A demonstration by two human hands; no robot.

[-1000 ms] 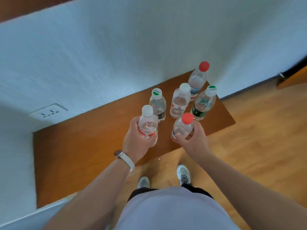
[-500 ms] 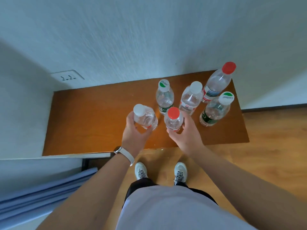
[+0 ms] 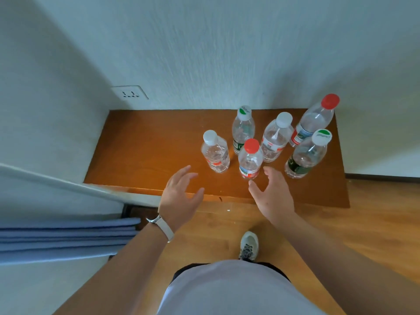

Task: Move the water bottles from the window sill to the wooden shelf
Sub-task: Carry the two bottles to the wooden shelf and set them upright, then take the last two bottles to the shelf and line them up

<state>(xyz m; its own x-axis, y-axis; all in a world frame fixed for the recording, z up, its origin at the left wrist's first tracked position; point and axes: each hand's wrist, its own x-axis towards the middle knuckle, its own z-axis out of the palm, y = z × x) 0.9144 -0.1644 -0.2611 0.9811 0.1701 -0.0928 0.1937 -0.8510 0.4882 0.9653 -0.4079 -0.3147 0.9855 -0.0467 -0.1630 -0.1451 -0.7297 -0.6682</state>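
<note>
Six water bottles stand upright on the wooden shelf (image 3: 147, 144), caps up, long axes vertical, clustered toward the shelf's right half. The two nearest the hands are the white-capped bottle (image 3: 215, 153) and the red-capped bottle (image 3: 250, 160); neither is held. The white-capped bottle stands just ahead of and to the right of the left hand (image 3: 179, 196), apart from its fingertips. The red-capped bottle stands just ahead of the right hand (image 3: 270, 196), its base near that hand's thumb and forefinger, whether touching cannot be confirmed. Behind these stand a green-marked bottle (image 3: 242, 130), a second white-capped bottle (image 3: 276, 139), a tall red-capped bottle (image 3: 314, 121) against the wall (image 3: 227, 53), and a dark-labelled bottle (image 3: 305, 155) furthest to the right. Both hands are empty, fingers spread and relaxed, palms facing the shelf edge. The window sill is not identifiable in this view. Judgement: with every visible bottle on the shelf and both grips released, this placement appears done; any next move calls for drawing the hands straight back, as a sideways sweep risks toppling the nearest upright bottles.
</note>
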